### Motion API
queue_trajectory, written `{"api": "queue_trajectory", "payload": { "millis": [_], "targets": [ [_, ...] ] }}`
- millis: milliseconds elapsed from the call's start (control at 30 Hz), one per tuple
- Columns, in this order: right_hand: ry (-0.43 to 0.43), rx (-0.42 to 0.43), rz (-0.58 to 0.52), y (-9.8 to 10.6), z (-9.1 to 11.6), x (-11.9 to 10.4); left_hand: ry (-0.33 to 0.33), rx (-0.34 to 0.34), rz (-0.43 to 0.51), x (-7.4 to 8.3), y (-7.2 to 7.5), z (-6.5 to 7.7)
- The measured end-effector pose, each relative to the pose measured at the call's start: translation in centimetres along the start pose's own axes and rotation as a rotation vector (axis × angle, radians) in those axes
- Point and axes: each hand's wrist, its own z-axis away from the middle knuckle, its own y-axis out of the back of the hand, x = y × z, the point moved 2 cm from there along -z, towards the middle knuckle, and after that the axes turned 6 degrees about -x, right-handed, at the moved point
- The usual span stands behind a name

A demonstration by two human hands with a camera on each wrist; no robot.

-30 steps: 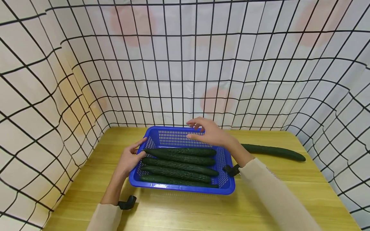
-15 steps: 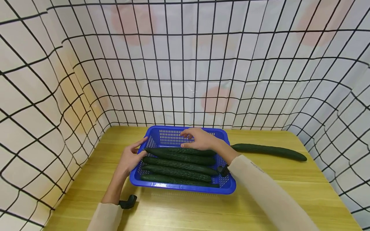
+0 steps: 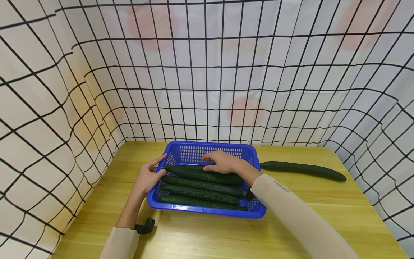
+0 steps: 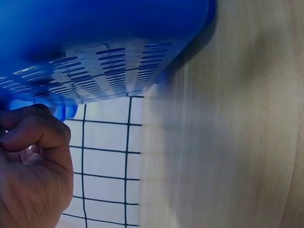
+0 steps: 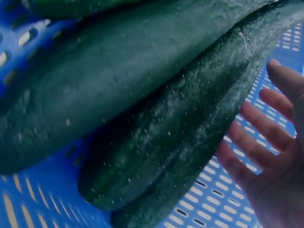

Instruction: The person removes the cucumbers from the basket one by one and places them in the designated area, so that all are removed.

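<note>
Gripping the basket (image 3: 213, 211), the left hand (image 3: 148, 177) adjoins cucumbers (image 3: 197, 174) beneath the right hand (image 3: 223, 162), loosely spread, empty.

From the head, your right hand (image 3: 221, 162) hides part of the rearmost cucumber (image 3: 189, 167), and you cannot tell whether the loose cucumber's (image 3: 302, 169) left tip touches the blue basket (image 3: 210, 210) or slips behind it. The left wrist view cuts off your left hand (image 3: 147, 178), its fingers blurred at the rim; the right wrist view crops your right palm and several cucumbers (image 5: 137, 137).
</note>
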Motion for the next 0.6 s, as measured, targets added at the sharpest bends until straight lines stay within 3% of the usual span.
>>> {"api": "queue_trajectory", "payload": {
  "millis": [300,600],
  "targets": [
    [-0.069,-0.093,0.004,-0.8,-0.1,0.4,-0.003,0.002,0.003,-0.1,0.2,0.1],
    [-0.089,-0.096,0.063,-1.2,-0.6,0.9,-0.003,0.008,0.005,0.1,0.1,0.1]
  ]
}}
